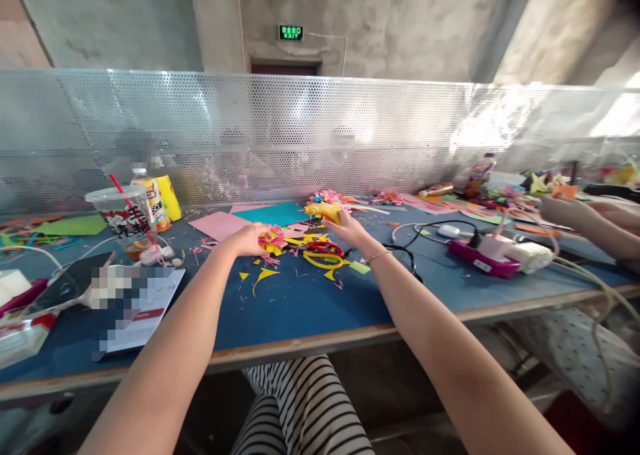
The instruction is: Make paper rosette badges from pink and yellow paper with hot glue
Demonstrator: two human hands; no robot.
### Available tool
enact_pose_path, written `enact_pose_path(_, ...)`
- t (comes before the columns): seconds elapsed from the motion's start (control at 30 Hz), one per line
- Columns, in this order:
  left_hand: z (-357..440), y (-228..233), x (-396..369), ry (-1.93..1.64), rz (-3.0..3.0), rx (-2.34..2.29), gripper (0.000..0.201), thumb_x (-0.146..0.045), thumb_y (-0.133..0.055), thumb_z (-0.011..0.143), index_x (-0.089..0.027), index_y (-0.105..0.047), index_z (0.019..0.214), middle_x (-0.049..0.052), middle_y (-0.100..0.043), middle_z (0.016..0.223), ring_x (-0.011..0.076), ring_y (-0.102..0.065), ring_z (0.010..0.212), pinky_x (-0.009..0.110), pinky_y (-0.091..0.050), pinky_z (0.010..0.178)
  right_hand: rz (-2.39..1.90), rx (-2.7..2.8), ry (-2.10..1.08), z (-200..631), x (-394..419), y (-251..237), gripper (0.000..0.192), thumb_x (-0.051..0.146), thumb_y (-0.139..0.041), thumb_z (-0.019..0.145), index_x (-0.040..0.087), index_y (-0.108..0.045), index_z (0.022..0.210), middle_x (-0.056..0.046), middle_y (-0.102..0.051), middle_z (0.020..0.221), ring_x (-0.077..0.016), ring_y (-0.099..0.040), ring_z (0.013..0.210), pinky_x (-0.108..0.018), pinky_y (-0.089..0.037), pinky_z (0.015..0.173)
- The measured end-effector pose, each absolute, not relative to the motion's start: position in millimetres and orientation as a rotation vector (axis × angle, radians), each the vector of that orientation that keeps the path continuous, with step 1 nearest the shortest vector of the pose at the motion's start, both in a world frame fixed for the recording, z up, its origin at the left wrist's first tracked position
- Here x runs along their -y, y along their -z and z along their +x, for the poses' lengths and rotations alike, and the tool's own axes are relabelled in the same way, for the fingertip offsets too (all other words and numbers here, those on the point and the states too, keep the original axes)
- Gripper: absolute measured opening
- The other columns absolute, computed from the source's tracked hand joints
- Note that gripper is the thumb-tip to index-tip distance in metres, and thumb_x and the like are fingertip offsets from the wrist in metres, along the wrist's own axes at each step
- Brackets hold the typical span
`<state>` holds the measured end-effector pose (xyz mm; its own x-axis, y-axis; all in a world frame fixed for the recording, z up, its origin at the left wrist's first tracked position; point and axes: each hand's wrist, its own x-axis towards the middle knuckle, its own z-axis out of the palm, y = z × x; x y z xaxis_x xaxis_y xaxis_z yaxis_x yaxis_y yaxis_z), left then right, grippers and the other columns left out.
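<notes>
Far left of both hands, a plastic cup (120,212) with a red straw stands on the blue desk (300,308). The left hand (247,238) has its grip closed around a yellow and pink paper flower (271,240). Just right of that grip lie scissors (324,254). The right hand (345,225) grips a yellow glue gun (324,210), well apart from the power strip (483,257).

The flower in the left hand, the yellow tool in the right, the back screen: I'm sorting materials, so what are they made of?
Flower: apparently matte craft paper, pink and yellow, with cut, folded petals like the scraps around it.
Yellow tool under the right hand: probably moulded plastic, smooth with a slight sheen; partly hidden.
Screen: perforated sheet metal, silvery, evenly punched, glinting.
The left hand grips the flower.
</notes>
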<state>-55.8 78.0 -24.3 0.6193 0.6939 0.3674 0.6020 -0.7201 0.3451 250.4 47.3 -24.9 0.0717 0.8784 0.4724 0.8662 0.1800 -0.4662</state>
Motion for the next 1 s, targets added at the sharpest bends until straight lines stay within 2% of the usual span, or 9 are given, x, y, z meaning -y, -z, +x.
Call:
enact_pose_path(0.07, -55.5, 23.6, -76.4, -0.765, 2.560, -1.034, 0.027, -0.034, -0.073, 0.055, -0.021, -0.072, 0.078, 0.004, -0.065, 0.074, 0.0203, -0.060, 0.073, 0.027, -0.046, 0.067, -1.685, 1.794, 0.006, 242.1, -41.9, 21.8, 0.062, 0.063, -0.050, 0.078, 0.014, -0.050, 0.116, -0.014, -0.064, 0.101, -0.0272, -0.061, 0.092, -0.035, -0.046, 0.075)
enact_pose_path(0.13, -54.7, 22.7, -75.3, -0.779, 2.514, -1.018, 0.019, -0.034, -0.070, 0.060, -0.021, -0.071, 0.074, 0.002, -0.064, 0.066, 0.0184, -0.059, 0.068, 0.025, -0.045, 0.065, -1.697, 1.813, 0.071, 235.2, -37.8, 19.9, 0.066, 0.065, -0.050, 0.077, 0.013, -0.048, 0.119, -0.016, -0.064, 0.104, -0.0290, -0.060, 0.095, -0.035, -0.045, 0.076)
enact_pose_path(0.33, -47.2, 23.3, -76.9, -0.861, 2.549, -1.114, 0.028, -0.035, -0.058, 0.075, -0.019, -0.071, 0.094, 0.006, -0.071, 0.096, 0.0200, -0.063, 0.087, 0.027, -0.046, 0.075, -1.552, 1.941, 0.362, 227.5, -31.7, 19.1, 0.063, 0.059, -0.052, 0.077, 0.013, -0.046, 0.120, -0.015, -0.065, 0.105, -0.0278, -0.062, 0.090, -0.032, -0.043, 0.071)
enact_pose_path(0.6, -41.2, 20.6, -75.9, -1.009, 2.494, -1.097, 0.031, -0.041, -0.049, 0.082, -0.018, -0.069, 0.087, 0.005, -0.070, 0.090, 0.0183, -0.062, 0.082, 0.027, -0.046, 0.073, -1.519, 1.975, 0.748, 221.5, -25.0, 18.8, 0.047, 0.052, -0.043, 0.083, 0.012, -0.052, 0.105, -0.012, -0.064, 0.091, -0.0214, -0.059, 0.072, -0.028, -0.033, 0.056)
enact_pose_path(0.8, -38.5, 18.7, -74.6, -1.131, 2.469, -1.069, 0.030, -0.040, -0.048, 0.082, -0.017, -0.066, 0.083, 0.006, -0.070, 0.089, 0.0186, -0.062, 0.084, 0.027, -0.046, 0.074, -1.411, 2.018, 0.970, 213.8, -24.6, 21.6, 0.041, 0.043, -0.040, 0.087, 0.010, -0.055, 0.105, -0.012, -0.064, 0.090, -0.0205, -0.057, 0.076, -0.028, -0.025, 0.053)
enact_pose_path(1.0, -33.8, 22.8, -73.9, -1.103, 2.457, -1.074, 0.030, -0.041, -0.047, 0.083, -0.017, -0.065, 0.084, 0.005, -0.070, 0.086, 0.0190, -0.062, 0.081, 0.028, -0.046, 0.073, -1.398, 2.076, 1.087, 207.5, -20.9, 21.5, 0.032, 0.035, -0.039, 0.089, 0.011, -0.058, 0.099, -0.012, -0.065, 0.088, -0.0202, -0.057, 0.076, -0.030, -0.020, 0.052)
